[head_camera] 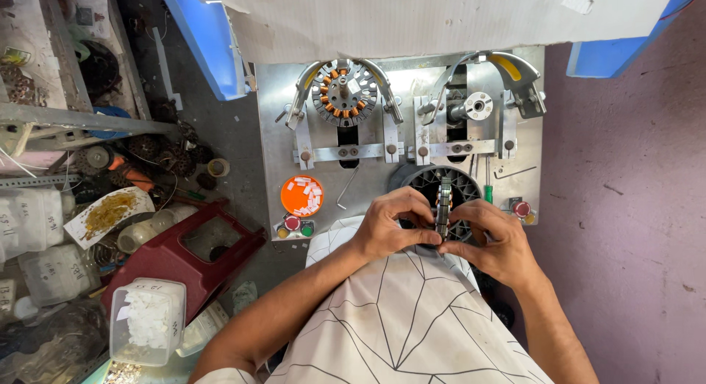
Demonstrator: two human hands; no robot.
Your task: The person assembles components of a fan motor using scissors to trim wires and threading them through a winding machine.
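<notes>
Both hands (441,233) pinch the stator core (443,207) (edge-on) between them.

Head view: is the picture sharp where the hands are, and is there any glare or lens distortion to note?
Head view: left hand and right hand on the stator core are sharp; bright glare on the metal plate and the blue frame; wide-angle bending at the edges, where the shelf clutter lies dimmer.

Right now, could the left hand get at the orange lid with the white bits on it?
Probably yes. The orange lid lies open on the metal plate, just beyond the left hand, with nothing between. But both hands grip a stator, so it must let go first.
</notes>
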